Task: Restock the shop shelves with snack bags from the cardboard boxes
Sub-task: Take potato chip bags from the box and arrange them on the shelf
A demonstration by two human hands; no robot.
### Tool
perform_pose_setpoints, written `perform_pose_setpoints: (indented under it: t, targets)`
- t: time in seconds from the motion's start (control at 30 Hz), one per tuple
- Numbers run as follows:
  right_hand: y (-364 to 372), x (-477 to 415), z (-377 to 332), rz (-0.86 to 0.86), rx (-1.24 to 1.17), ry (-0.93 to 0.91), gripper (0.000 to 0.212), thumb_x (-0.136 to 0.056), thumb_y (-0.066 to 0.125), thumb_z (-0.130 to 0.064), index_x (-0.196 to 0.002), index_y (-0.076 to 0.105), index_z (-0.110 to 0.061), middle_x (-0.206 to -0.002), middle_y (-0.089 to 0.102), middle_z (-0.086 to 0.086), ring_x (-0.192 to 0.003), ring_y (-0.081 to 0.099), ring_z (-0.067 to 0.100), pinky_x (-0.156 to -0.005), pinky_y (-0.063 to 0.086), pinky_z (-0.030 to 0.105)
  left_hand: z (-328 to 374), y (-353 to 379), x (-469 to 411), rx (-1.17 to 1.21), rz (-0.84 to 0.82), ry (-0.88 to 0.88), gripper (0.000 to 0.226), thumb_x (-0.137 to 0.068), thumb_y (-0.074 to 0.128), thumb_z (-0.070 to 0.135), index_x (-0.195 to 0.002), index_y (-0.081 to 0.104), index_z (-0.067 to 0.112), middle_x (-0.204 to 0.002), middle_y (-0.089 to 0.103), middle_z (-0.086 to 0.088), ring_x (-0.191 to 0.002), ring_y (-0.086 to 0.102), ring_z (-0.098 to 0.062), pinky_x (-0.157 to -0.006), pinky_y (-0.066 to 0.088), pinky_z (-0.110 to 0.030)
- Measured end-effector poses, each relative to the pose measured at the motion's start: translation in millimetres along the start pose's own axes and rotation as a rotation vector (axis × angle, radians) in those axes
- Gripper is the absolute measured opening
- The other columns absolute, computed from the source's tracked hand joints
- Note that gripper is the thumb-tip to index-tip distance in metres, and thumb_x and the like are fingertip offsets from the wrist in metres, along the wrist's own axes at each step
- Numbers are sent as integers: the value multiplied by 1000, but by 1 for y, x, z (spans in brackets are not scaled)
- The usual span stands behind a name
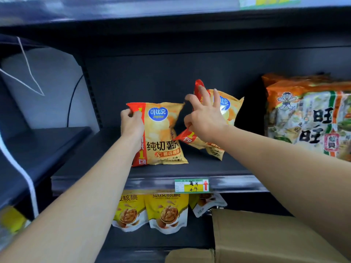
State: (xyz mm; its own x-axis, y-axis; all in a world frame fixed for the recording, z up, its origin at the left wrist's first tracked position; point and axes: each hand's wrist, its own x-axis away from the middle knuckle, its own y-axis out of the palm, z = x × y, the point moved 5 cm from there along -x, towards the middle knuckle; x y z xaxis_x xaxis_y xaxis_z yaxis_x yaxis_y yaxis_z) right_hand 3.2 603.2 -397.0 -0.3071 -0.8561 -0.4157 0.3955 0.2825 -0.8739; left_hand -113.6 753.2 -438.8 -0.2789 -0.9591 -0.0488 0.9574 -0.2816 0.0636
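Two yellow-and-red chip bags stand on the dark middle shelf (pixel 95 160). My left hand (pixel 132 124) grips the left edge of the upright left chip bag (pixel 163 137). The right chip bag (pixel 229 112) leans tilted behind my right hand (pixel 205 118), whose fingers are spread over its front; the thumb side pinches its lower red corner. A brown cardboard box (pixel 266 238) sits at the bottom right, below my right forearm.
Large orange-and-white rice cracker packs (pixel 307 118) fill the shelf's right end. Yellow walnut bags (pixel 167 211) hang on the shelf below. A green price tag (pixel 191 185) is clipped to the shelf's front rail. Bare dark shelf lies left of the chip bags.
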Motion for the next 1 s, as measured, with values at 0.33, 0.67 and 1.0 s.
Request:
perform_pose_setpoints:
  t: [0.33, 0.67, 1.0]
  targets:
    - [64, 18, 24, 32, -879, 494, 71, -82, 73, -27, -141, 34, -20, -156, 6, 7, -133, 37, 30, -104, 41, 39, -22, 11, 3, 9, -236, 12, 56, -81, 74, 16, -130, 46, 18, -111, 67, 2, -99, 67, -19, -89, 53, -46]
    - [96, 22, 67, -311, -918, 910, 50, -80, 72, -41, -110, 54, -6, -105, 59, 6, -98, 55, 22, -87, 42, 33, -26, 21, -4, -173, -299, -48, 50, -82, 73, 20, -121, 41, 23, -107, 66, -5, -94, 67, -23, -86, 54, -47]
    - [99, 14, 75, -210, -1293, 1002, 55, -72, 83, -12, -119, 56, -2, -109, 68, 14, -97, 68, 28, -86, 56, 43, -31, 16, -17, -174, -191, -33, 50, -82, 74, 21, -112, 35, 25, -99, 62, -1, -85, 67, -19, -71, 56, -39]
